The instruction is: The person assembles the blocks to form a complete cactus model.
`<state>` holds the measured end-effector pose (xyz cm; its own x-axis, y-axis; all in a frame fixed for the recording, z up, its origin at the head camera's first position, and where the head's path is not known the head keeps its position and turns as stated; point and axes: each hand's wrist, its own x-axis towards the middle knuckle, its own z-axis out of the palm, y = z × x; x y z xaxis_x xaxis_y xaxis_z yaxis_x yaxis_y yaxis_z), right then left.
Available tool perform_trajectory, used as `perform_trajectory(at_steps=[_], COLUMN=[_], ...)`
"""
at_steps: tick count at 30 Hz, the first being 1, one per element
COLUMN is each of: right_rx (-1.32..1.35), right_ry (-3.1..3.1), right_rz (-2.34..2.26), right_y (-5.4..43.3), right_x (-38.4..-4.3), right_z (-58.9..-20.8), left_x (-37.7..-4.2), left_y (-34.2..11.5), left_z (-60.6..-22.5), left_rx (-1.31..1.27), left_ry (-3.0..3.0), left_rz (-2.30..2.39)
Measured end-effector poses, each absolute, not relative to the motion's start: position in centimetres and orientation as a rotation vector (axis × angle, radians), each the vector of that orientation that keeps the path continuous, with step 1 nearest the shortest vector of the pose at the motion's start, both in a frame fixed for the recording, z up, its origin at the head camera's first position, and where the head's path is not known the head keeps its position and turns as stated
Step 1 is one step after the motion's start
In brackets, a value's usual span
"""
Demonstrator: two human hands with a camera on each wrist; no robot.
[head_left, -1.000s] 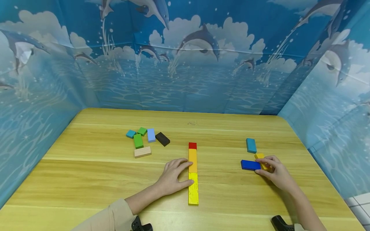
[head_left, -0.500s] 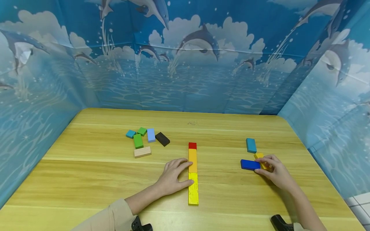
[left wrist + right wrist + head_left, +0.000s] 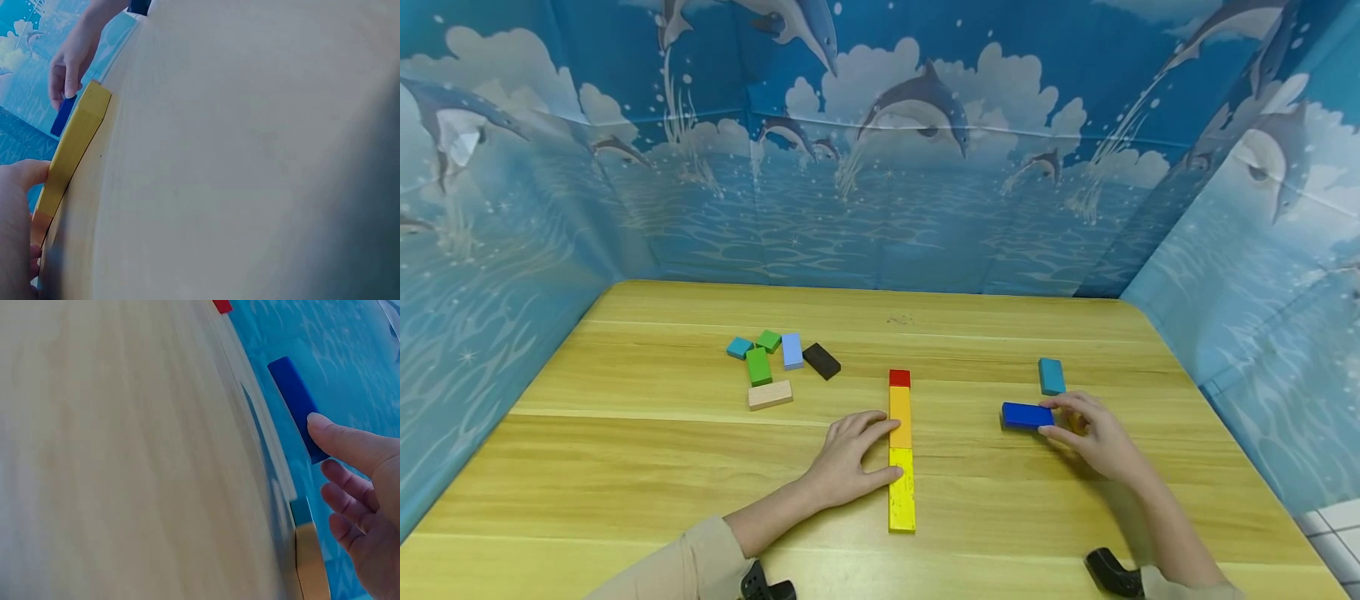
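In the head view a column of blocks runs away from me: a yellow block [image 3: 902, 504], an orange block [image 3: 900, 404] and a red block [image 3: 899, 378]. My left hand [image 3: 846, 462] lies along its left side, thumb touching the yellow block and index fingertip touching the orange one. My right hand [image 3: 1097, 437] pinches one end of a dark blue block [image 3: 1025, 415] between thumb and fingers. The right wrist view shows this blue block [image 3: 294, 403] raised off the table. Beneath the right hand is an amber block [image 3: 1077, 423], mostly hidden by the fingers.
A teal block [image 3: 1052, 377] lies beyond the right hand. Farther left is a loose group: a black block [image 3: 822, 362], a light blue block [image 3: 792, 352], a beige block [image 3: 771, 396], a green block [image 3: 758, 367] and smaller ones. A dolphin-print curtain [image 3: 880, 208] surrounds the wooden table [image 3: 625, 483].
The right hand has lifted the blue block and carried it a little left, away from the amber block. The left hand and the column have stayed put.
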<state>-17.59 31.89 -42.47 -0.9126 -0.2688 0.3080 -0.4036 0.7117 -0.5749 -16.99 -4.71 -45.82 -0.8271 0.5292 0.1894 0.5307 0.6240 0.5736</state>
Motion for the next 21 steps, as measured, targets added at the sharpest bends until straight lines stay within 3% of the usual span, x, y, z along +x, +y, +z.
perform_trajectory(at_steps=[21], right_rx=[0.608], right_ry=[-2.723], right_rz=[1.228], right_y=[25.7], right_x=[-20.2], right_z=[-42.8], left_x=[-17.0], left_y=[-4.7], left_z=[-45.7], left_rx=[-0.932], left_ry=[-2.806], left_rz=[-1.01])
